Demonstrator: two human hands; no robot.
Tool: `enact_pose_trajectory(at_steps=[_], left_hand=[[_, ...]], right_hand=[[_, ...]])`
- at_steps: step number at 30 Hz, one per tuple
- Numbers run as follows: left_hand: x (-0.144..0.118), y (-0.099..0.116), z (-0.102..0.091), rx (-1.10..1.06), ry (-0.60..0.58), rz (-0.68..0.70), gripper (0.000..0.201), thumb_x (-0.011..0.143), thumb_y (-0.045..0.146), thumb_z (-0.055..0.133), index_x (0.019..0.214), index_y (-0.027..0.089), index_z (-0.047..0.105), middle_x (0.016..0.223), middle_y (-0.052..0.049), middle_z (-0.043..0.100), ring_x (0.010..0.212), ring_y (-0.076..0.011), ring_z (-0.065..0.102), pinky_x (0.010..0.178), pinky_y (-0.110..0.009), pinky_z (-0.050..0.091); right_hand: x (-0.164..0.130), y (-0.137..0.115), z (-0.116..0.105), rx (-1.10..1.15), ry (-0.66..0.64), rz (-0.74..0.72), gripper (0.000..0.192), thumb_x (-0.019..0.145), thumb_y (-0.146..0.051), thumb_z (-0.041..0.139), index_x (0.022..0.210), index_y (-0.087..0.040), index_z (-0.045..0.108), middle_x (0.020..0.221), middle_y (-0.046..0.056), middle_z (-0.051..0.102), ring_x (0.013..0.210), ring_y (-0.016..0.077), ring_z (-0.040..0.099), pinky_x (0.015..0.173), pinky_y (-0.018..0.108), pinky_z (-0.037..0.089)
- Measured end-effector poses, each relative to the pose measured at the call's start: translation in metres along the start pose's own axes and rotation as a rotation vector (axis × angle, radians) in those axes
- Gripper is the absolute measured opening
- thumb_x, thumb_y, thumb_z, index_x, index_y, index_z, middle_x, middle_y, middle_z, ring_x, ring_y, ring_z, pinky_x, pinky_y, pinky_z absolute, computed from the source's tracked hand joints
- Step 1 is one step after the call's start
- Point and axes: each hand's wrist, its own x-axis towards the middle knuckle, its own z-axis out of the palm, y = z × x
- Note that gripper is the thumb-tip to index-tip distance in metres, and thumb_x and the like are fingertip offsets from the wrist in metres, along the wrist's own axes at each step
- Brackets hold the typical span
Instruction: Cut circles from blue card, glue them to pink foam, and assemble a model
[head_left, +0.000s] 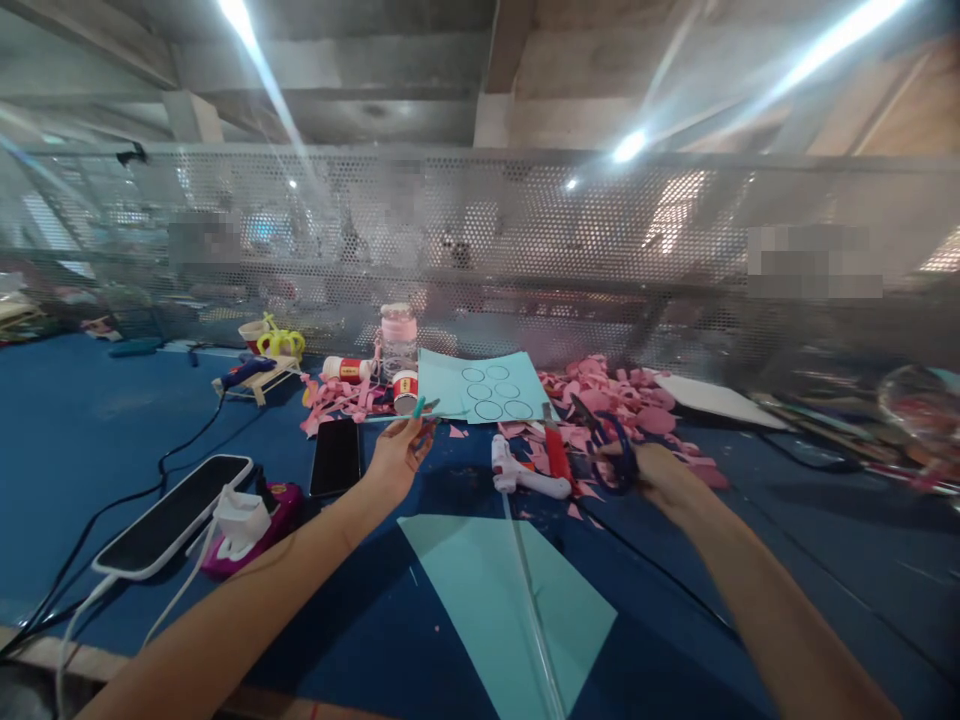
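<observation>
My left hand [403, 458] is raised over the blue table, its fingers pinched on a small teal paper piece [418, 408]. Dark blue-handled scissors [616, 458] are in my right hand [661, 478], their blades pointing up and away to the left. Between and beyond my hands lies a light blue sheet [442, 385] with several circles drawn on it. A white glue gun [529, 478] with a long clear glue stick [529, 600] rests between my forearms. Under the stick is another light blue sheet [480, 590]. Beside the gun is a red-handled cutter [556, 452].
Pink scraps [652, 415] are heaped at the back right. At left are a black phone [335, 458], a white-cased phone [176, 515], a purple power socket [285, 510] and cables. Paper cups [405, 390], a bottle [399, 340] and a yellow crown [281, 342] stand before the mesh partition [525, 240].
</observation>
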Motion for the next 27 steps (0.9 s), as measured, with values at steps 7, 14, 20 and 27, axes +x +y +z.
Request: enact_pose_trajectory(at_steps=[7,14,20,27], left_hand=[[0.000,0.001,-0.003,-0.066,-0.022,-0.050,0.006,0.074,0.012,0.063,0.070,0.016,0.062,0.081,-0.003,0.065,0.074,-0.0122,0.060,0.070,-0.027,0.046],[-0.014,0.003,0.009,-0.107,-0.108,-0.014,0.014,0.064,0.013,0.071,0.062,0.017,0.059,0.079,-0.001,0.065,0.078,-0.0137,0.060,0.074,-0.030,0.047],[-0.016,-0.001,0.011,-0.115,-0.064,-0.025,0.022,0.053,0.017,0.080,0.056,0.018,0.059,0.066,0.003,0.066,0.065,-0.0114,0.061,0.071,-0.029,0.050],[-0.012,0.002,0.010,-0.068,0.002,0.008,0.026,0.047,0.022,0.083,0.056,0.018,0.060,0.060,0.003,0.065,0.062,-0.0115,0.062,0.069,-0.028,0.050]], right_hand=[[-0.038,-0.033,0.049,1.033,-0.326,0.089,0.012,0.064,-0.013,0.066,0.074,-0.019,0.065,0.076,0.001,0.067,0.060,0.0101,0.058,0.057,0.020,0.051],[-0.075,-0.046,0.085,1.138,-0.719,0.006,0.014,0.067,-0.021,0.065,0.079,-0.013,0.064,0.067,0.001,0.060,0.038,0.0014,0.034,0.039,0.018,0.034],[-0.079,-0.044,0.105,1.006,-0.690,-0.095,0.027,0.064,-0.022,0.071,0.081,-0.019,0.051,0.096,0.004,0.063,0.057,0.0120,0.060,0.058,0.030,0.049],[-0.085,-0.052,0.127,0.770,-0.574,-0.160,0.033,0.070,-0.042,0.066,0.084,-0.021,0.045,0.069,-0.003,0.057,0.043,0.0087,0.050,0.048,0.026,0.044]])
